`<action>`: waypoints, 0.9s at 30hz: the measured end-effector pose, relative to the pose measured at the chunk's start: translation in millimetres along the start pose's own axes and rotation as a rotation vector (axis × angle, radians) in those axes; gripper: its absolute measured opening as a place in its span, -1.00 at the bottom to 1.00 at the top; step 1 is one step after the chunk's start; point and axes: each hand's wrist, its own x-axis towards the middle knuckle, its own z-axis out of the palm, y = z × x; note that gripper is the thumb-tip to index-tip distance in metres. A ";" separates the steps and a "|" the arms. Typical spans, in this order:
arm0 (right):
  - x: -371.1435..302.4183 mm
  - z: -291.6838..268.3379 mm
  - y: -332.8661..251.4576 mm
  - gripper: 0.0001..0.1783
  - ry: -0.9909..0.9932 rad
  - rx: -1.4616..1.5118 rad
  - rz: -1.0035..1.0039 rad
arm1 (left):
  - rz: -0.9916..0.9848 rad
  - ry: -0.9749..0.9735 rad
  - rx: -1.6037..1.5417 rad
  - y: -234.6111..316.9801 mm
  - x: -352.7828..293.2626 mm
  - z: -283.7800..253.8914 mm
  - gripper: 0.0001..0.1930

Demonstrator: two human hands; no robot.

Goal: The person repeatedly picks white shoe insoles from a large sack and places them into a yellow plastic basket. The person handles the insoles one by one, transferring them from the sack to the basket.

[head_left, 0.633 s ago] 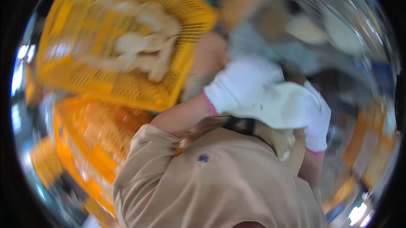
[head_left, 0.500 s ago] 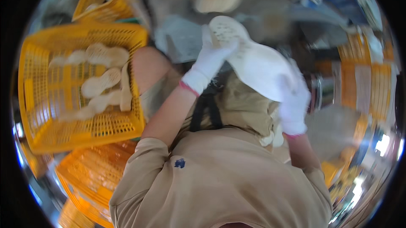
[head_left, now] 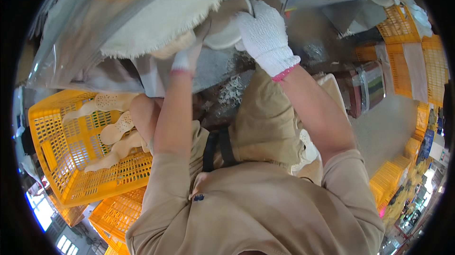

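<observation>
A: What is seen first among the biggest things?
B: The lap and chest are covered by a tan shirt (head_left: 284,203) and trousers (head_left: 265,132). At the upper left, a clear plastic sheet (head_left: 71,42) is cut off by the dark rim of the view.

A: And after that?
B: A large frayed white cloth (head_left: 166,23) is partly hidden by the sheet's glare. To the left of the lap is placed a yellow crate (head_left: 57,179); its right end is covered by the knee and forearm. In it are held perforated soles (head_left: 111,134), some cut off from sight.

A: How are the hands placed?
B: Both are gloved in white. By the right hand (head_left: 268,32) the edge of a pale sole (head_left: 223,32) is grasped. The left hand (head_left: 189,53) is blurred beside it; whether its fingers are closed on the sole cannot be told.

A: Where is that sole?
B: It is held between the hands, just beside the frayed edge. Whether the cloth is touched cannot be made out, and its far end is hidden.
</observation>
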 end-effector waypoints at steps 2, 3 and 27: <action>25.1 18.0 5.5 -0.54 -0.112 0.036 0.217 | 0.051 -0.019 0.474 11.0 -38.1 -22.5 -0.39; 29.7 20.9 3.0 -0.49 -0.143 0.030 0.263 | -0.024 -0.069 0.627 16.2 -56.3 -25.2 -0.42; 16.1 -12.7 -24.3 -0.34 -0.152 0.342 0.311 | -0.200 0.013 -0.014 -9.8 -61.4 46.8 -0.53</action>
